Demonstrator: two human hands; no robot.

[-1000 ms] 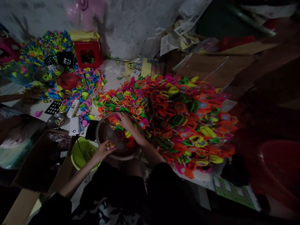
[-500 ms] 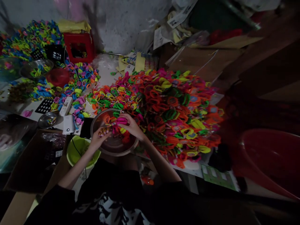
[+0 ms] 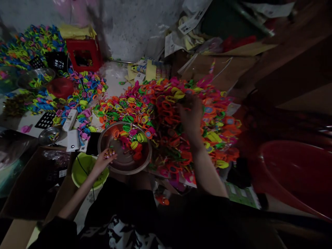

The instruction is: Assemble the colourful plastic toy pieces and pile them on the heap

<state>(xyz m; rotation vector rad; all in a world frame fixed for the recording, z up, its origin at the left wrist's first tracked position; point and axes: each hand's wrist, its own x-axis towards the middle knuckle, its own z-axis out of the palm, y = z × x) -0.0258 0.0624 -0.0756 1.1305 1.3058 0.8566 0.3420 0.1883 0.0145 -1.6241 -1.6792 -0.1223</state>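
Small brown-and-gold pieces (image 3: 109, 153) are held in the left hand (image 3: 106, 157), grip closed round them, at the left rim of the metal bowl (image 3: 125, 165). The right hand (image 3: 191, 112) is held at the big pile of toy watches (image 3: 173, 136), well apart from the left; it is blurred and dark, so how far its grip is open, and whether anything is held, can't be told. A pink toy watch (image 3: 206, 81) is seen strap-up near the pile's far side, in front of the cardboard box (image 3: 220, 71); contact with the pile can't be confirmed. Orange, green, yellow and pink watches are contained in the metal bowl, mostly toward its far and right sides. The bowl is placed at the near edge of the counter (image 3: 114, 77), beside the pile. The lime-green basin (image 3: 82, 172) is set lower, just left of it, with a dark cable run across. The white power strip (image 3: 70, 120), white power bank (image 3: 73, 140) and small metal dish (image 3: 49, 136) are laid out left of the bowl. A second, mostly blue-and-yellow pile (image 3: 38, 43) is heaped farther back, near the red stool (image 3: 84, 57), which is topped with yellow material.
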